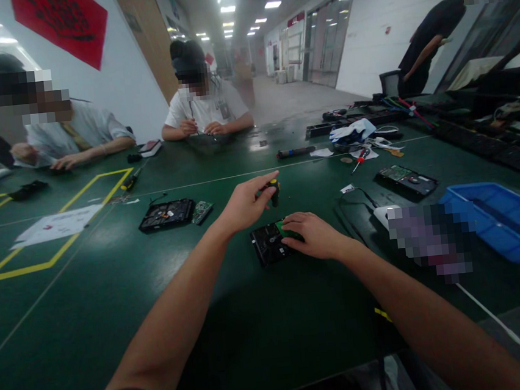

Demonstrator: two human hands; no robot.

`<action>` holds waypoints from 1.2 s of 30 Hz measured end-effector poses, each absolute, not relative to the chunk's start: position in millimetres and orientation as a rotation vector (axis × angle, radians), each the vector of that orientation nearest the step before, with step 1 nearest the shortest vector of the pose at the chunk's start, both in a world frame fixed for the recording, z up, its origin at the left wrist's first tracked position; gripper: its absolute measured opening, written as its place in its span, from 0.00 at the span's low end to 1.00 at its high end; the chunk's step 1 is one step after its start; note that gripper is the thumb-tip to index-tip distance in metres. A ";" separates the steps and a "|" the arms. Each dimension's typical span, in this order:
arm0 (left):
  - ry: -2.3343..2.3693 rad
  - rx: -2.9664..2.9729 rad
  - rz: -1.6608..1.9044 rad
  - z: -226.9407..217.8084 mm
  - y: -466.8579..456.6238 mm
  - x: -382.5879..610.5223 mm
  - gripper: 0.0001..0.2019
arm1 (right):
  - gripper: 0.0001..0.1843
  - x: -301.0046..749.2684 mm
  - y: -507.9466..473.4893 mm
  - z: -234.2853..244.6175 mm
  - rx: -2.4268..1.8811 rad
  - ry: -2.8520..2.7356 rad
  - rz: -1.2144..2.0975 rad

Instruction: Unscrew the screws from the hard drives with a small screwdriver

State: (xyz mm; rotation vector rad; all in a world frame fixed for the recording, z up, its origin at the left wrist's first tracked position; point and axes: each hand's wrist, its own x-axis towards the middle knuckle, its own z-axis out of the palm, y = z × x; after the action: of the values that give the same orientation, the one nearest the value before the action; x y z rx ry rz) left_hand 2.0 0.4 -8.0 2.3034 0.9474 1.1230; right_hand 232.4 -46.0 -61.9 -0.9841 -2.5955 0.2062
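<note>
My left hand [248, 203] is closed on a screwdriver [275, 192] with a yellow and black handle, raised above the far side of a black hard drive [267, 244]. The screwdriver's tip cannot be made out. The drive lies on the green table in front of me, with a green circuit board partly showing on it. Fingers stretched, my right hand [312, 234] rests over the drive's right part and covers some of the board. Left of my hands sit another hard drive [166, 215] and a loose circuit board [202, 211].
To the right are a third hard drive [406, 181], a blue tray [501, 221] and a cabled device. Farther back lie an electric screwdriver [296, 152], a red screwdriver [361, 159] and cables. A paper sheet [56, 225] lies left. Two people sit opposite; another stands at right.
</note>
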 end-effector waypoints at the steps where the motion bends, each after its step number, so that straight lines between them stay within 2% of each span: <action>1: 0.951 2.304 1.128 -7.2 -0.3 2.1 0.23 | 0.18 232.3 -45.9 -62.1 -0.984 -2.597 0.202; 7: 1.001 2.443 1.154 1.0 -3.5 0.9 0.17 | 0.18 232.9 -45.7 -62.5 -0.971 -2.593 0.204; 13: 0.851 2.416 1.081 -5.4 1.5 -0.8 0.24 | 0.18 232.5 -46.6 -60.4 -0.984 -2.595 0.205; 21: 0.948 2.446 1.114 2.3 -5.2 2.6 0.17 | 0.18 232.9 -45.8 -62.5 -0.986 -2.598 0.199; 36: 0.937 2.469 1.086 3.8 -5.3 1.3 0.22 | 0.18 234.7 -43.7 -65.9 -0.970 -2.565 0.218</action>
State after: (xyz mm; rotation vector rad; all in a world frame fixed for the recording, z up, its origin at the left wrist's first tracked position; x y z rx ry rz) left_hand 1.3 -5.3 3.8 2.4685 0.9372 1.0860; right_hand 234.7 -43.7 -65.9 -0.9699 -2.5650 0.2177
